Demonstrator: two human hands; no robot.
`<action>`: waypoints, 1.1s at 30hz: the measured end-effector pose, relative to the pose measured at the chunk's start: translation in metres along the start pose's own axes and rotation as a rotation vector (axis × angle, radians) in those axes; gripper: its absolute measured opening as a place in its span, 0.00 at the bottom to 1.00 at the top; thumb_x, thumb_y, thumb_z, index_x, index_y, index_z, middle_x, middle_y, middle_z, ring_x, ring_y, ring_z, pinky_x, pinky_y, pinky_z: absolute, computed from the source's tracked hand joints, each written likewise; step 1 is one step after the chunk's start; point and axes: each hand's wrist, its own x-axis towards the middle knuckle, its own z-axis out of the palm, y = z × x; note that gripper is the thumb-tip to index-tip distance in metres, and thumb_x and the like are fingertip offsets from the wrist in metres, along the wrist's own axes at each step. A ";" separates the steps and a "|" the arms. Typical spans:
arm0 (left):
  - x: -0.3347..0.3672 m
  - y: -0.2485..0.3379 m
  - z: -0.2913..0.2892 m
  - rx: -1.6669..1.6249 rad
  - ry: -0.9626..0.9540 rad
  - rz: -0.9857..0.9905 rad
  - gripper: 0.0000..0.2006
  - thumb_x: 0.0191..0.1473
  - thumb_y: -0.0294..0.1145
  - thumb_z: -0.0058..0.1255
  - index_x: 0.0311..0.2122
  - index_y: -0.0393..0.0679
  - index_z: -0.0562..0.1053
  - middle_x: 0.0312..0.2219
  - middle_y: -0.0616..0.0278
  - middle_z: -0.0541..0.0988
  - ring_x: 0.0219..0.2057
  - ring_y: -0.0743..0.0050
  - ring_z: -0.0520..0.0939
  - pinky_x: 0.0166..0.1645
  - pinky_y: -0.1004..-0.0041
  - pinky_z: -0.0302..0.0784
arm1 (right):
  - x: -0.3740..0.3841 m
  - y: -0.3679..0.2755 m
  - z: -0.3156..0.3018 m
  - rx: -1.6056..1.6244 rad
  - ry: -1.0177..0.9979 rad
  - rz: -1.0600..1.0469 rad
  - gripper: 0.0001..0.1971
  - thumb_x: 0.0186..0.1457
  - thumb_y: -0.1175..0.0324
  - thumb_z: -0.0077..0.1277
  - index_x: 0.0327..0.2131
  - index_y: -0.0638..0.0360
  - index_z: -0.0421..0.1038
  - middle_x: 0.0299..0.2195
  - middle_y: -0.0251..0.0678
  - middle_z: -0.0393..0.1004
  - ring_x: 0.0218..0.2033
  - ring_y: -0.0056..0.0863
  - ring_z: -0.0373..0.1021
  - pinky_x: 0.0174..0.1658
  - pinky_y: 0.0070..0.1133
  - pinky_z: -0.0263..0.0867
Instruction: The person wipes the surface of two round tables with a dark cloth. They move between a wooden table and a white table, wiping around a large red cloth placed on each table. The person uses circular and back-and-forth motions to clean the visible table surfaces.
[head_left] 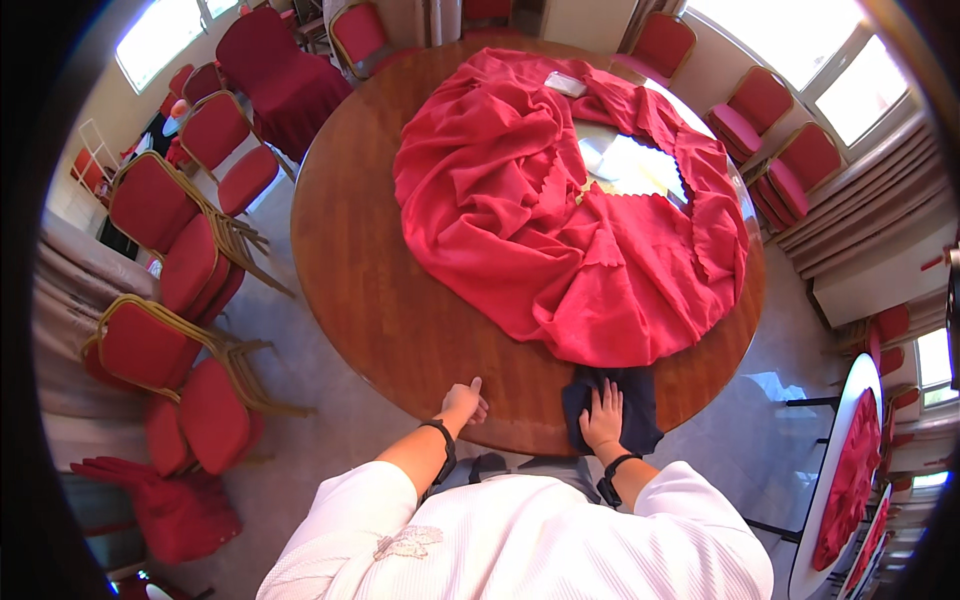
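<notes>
Dark cloth (640, 402) lies on the wooden surface (350, 260), at the near edge of the red tablecloth (490, 210); whether it runs under that edge cannot be told. Right hand (602, 416) rests palm-down on it, fingers spread, not gripping. Left hand (465, 403) is short of the tablecloth's near left side; fingers look loosely curled, nothing visible in them, closure unclear.

Step (judged): probably wiping the bare rim. Next move (judged): calls for flat, even pressure, clear of the tablecloth.

Count: one dark cloth; one tablecloth, heaped; one white packet (566, 84) on its far part; two hands. Red chairs (155, 340) left of the tablecloth overlap; no firm total.
</notes>
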 end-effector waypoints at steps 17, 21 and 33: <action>0.014 -0.012 0.004 0.001 0.064 0.034 0.34 0.68 0.56 0.33 0.26 0.37 0.79 0.18 0.55 0.82 0.18 0.64 0.82 0.22 0.68 0.79 | 0.062 -0.147 0.001 0.262 -0.237 -0.569 0.29 0.46 0.55 0.56 0.50 0.61 0.73 0.67 0.53 0.54 0.69 0.50 0.50 0.71 0.43 0.43; 0.011 -0.007 0.002 0.032 0.057 0.003 0.34 0.69 0.56 0.33 0.27 0.37 0.79 0.19 0.56 0.82 0.21 0.65 0.85 0.24 0.70 0.79 | 0.098 -0.130 0.002 0.228 -0.225 -0.570 0.29 0.47 0.55 0.55 0.51 0.61 0.72 0.67 0.52 0.55 0.69 0.51 0.50 0.70 0.42 0.45; -0.002 0.004 -0.003 0.030 0.041 -0.028 0.36 0.68 0.58 0.32 0.27 0.36 0.80 0.19 0.57 0.83 0.21 0.67 0.85 0.25 0.72 0.79 | 0.101 -0.084 0.029 0.083 -0.134 -0.005 0.33 0.53 0.54 0.51 0.59 0.64 0.65 0.64 0.57 0.56 0.66 0.54 0.52 0.66 0.47 0.51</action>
